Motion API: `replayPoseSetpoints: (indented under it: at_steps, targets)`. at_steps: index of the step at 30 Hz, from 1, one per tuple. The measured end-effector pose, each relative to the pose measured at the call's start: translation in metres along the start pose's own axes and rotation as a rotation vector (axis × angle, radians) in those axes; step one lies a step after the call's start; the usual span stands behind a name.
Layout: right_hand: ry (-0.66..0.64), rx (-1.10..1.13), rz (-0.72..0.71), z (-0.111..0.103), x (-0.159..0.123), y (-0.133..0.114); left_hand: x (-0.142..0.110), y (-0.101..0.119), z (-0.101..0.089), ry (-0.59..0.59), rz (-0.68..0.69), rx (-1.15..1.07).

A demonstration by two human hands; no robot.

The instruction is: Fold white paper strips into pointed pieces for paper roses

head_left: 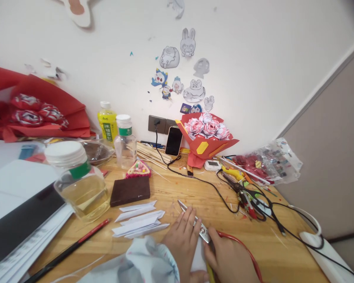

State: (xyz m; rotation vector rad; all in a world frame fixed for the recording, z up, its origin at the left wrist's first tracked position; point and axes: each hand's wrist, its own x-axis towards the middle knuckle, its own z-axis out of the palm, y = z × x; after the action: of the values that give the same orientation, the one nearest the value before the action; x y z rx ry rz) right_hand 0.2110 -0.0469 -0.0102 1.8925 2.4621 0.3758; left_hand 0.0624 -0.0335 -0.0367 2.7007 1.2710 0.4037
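My left hand (181,236) lies flat on the table with its fingers stretched out, pressing on a white piece of paper (198,255) that is mostly covered. My right hand (231,257) is closed on a pair of scissors (204,234) with red handles. The metal blades point away to the left and pass by the left fingers, which hide part of them. Just left of that hand, several folded white paper strips (138,224) lie in a loose pile.
A brown block (130,191) and a jar of yellowish liquid (82,188) stand to the left, near a black-and-red pencil (76,243). Farther back are a phone (174,140) and a flower bouquet (206,133). Black-handled scissors (253,200) and cables lie at right.
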Motion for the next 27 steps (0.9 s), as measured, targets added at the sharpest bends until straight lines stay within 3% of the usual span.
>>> replayPoseSetpoints:
  at_steps: [6, 12, 22, 27]
  targets:
    - [-0.015, 0.014, 0.016, 0.001, -0.001, 0.004, 0.007, -0.009, 0.004, 0.035, 0.091, 0.010]
    - [-0.025, 0.002, -0.038, -0.004, 0.003, 0.006, 0.009, -0.007, 0.015, 0.084, 0.060, 0.049]
    - [-0.031, -0.013, -0.045, -0.008, 0.003, 0.005, -0.001, 0.001, -0.007, 0.006, 0.024, -0.016]
    - [-0.055, 0.019, -0.030, -0.009, 0.004, 0.004, -0.003, 0.003, -0.007, 0.002, -0.002, -0.055]
